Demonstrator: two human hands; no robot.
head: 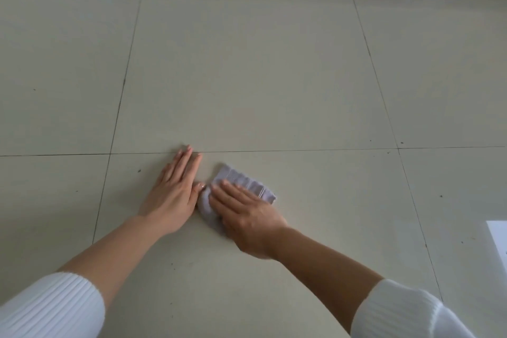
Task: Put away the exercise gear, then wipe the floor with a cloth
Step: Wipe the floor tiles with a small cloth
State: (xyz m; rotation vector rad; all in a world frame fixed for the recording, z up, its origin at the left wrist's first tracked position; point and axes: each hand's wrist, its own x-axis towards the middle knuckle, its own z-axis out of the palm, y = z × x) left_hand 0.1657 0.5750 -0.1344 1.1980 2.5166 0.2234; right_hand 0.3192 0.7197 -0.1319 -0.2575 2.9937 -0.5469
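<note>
Below, both of the person's bare hands rest on a pale beige tiled floor crossed by thin dark grout lines. Left hand: palm down, flat on the tile, fingers extended and held close together, gripping nothing; its thumb tip lies just beside the cloth. Right hand: palm down on a small folded light-grey ribbed cloth, fingers laid across the top and pressing it against the floor rather than pinching it. The cloth sits just on the near side of a horizontal grout line, its far end showing beyond the fingertips. White ribbed sleeves are pushed up both forearms. A white flat object is cut off at the right edge; small dark specks dot the tiles.
</note>
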